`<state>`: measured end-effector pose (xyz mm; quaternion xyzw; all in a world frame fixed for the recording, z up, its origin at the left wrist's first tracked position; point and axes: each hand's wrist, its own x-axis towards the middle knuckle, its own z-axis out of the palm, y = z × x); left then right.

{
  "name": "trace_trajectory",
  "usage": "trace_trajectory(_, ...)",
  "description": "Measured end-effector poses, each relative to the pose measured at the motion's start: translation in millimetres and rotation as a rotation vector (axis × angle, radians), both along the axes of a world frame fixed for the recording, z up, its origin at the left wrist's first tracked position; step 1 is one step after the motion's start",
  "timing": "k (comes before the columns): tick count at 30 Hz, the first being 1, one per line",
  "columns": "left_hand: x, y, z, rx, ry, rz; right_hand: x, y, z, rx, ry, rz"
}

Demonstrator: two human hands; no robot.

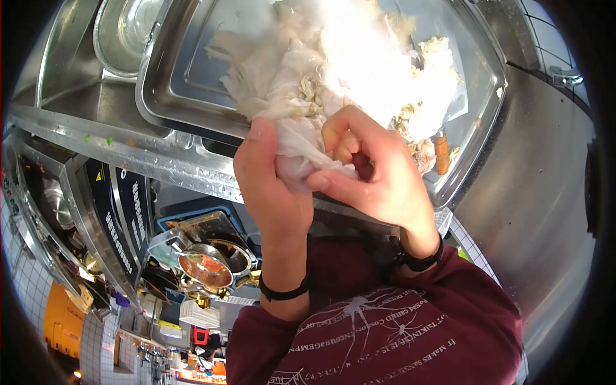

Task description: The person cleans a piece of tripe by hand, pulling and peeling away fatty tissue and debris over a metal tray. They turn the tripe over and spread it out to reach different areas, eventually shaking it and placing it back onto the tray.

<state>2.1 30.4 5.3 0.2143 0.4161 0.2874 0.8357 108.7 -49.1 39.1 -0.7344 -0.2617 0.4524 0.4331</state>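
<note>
A pale, wet, skin-like piece that looks like raw tripe (298, 144) is stretched between my two hands at the front edge of a metal tray (154, 106). My left hand (273, 176) is closed round its left side, thumb on top. My right hand (378, 170) pinches its right edge between thumb and bent fingers. Behind them, a heap of similar whitish pieces (276, 77) lies in the tray, partly washed out by glare. Yellowish, crumpled bits (439, 58) lie at its right. A wooden handle (441, 154) shows near the tray's right side; its other end is hidden.
A round metal bowl (125, 38) stands in the sink (77, 83) at the upper left. A wet steel ledge (141, 154) runs below. Pots and a pan with reddish contents (205, 269) stand lower left. A steel panel (539, 173) is on the right.
</note>
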Motion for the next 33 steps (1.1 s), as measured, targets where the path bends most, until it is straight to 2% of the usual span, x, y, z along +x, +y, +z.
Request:
trace_trajectory(3,-5.1,-0.4,2.5,0.050,0.025,-0.074,12.9,4.7,4.2,-0.110,-0.048,0.119)
trace_trajectory(5,-8.3,-1.2,5.7,0.072,0.038,-0.117,14.6,3.3,-1.3,0.073,-0.206,0.266)
trace_trajectory(6,-9.0,-1.7,7.9,0.039,0.017,-0.124,16.1,3.3,0.4,0.074,-0.206,0.265)
trace_trajectory(9,-11.7,-2.9,8.6,0.012,0.011,-0.179,19.0,5.1,3.5,0.018,-0.110,0.147)
trace_trajectory(11,-11.7,-3.5,8.8,0.019,0.026,-0.227,15.3,3.2,-5.4,0.097,0.089,0.013)
trace_trajectory(13,-8.9,-4.1,9.9,-0.096,0.080,-0.190,11.0,4.3,-14.2,0.184,0.081,-0.026)
trace_trajectory(15,-12.8,-5.0,10.8,-0.077,0.076,-0.223,10.1,4.9,-16.2,0.269,0.074,-0.068)
trace_trajectory(17,-15.3,-5.4,10.4,-0.061,0.070,-0.258,11.7,3.9,-14.7,0.209,0.336,-0.104)
trace_trajectory(18,-16.3,-5.2,9.9,-0.073,0.035,-0.260,12.1,3.4,-15.2,0.208,0.336,-0.103)
trace_trajectory(20,-16.2,-5.0,10.9,-0.085,0.000,-0.260,12.3,2.8,-17.4,0.241,0.688,-0.231)
trace_trajectory(21,-14.6,-4.9,13.1,-0.145,0.000,-0.217,10.9,2.5,-19.2,0.240,0.687,-0.231)
trace_trajectory(22,-13.7,-5.1,14.3,-0.205,0.001,-0.175,8.8,2.3,-21.9,0.282,0.791,-0.275)
trace_trajectory(23,-15.2,-5.2,13.1,-0.207,-0.001,-0.175,8.1,1.8,-23.5,0.325,0.894,-0.320)
trace_trajectory(24,-18.4,-5.1,11.0,-0.197,-0.052,-0.172,8.4,1.3,-23.6,0.323,0.892,-0.320)
trace_trajectory(26,-20.9,-5.5,11.6,-0.188,-0.101,-0.169,8.0,0.4,-23.6,0.367,1.119,-0.364)
trace_trajectory(27,-20.7,-5.1,13.7,-0.160,-0.082,-0.170,6.1,-1.1,-26.3,0.366,1.119,-0.364)
trace_trajectory(29,-22.4,-4.7,15.5,-0.133,-0.063,-0.171,0.6,-3.9,-33.3,0.467,1.187,-0.580)
trace_trajectory(32,-26.5,-5.2,13.8,-0.149,-0.055,-0.144,-1.5,0.2,-30.7,0.558,1.211,-0.553)
trace_trajectory(33,-28.4,-7.5,10.9,0.010,0.022,-0.151,-1.0,0.4,-27.9,0.559,1.209,-0.554)
